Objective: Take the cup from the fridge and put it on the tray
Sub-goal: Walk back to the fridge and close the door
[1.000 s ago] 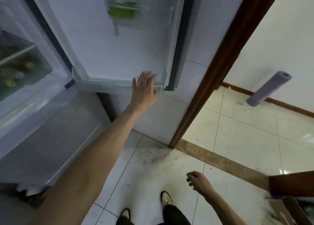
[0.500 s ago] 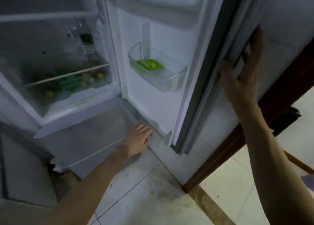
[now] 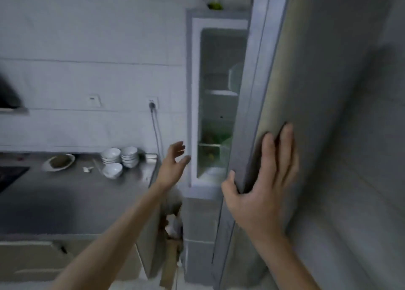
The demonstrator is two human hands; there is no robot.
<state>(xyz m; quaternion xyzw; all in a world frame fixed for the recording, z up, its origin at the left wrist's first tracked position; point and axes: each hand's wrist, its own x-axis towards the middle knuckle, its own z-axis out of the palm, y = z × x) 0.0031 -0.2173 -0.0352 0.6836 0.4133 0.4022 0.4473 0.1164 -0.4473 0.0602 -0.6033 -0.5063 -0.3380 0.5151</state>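
The grey fridge door (image 3: pixel 306 92) stands partly open and leaves a narrow gap onto the lit fridge interior (image 3: pixel 219 105). White shelves and some blurred green items show inside. No cup or tray can be made out. My right hand (image 3: pixel 260 180) grips the door's edge, thumb on the inner side and fingers flat on the outer face. My left hand (image 3: pixel 173 164) hangs in the air with fingers spread, just left of the fridge's frame, holding nothing.
Left of the fridge runs a grey counter (image 3: pixel 65 197) with stacked white bowls (image 3: pixel 120 158), a plate of food (image 3: pixel 58 162) and a dark hob (image 3: pixel 8 175). A plug and cable (image 3: pixel 152 107) hang on the tiled wall. Something green (image 3: pixel 215 4) sits on the fridge top.
The view has risen from the floor to the counter and fridge. My right hand has taken the door's edge and the gap is narrower. My left hand has lifted off the door's bottom.
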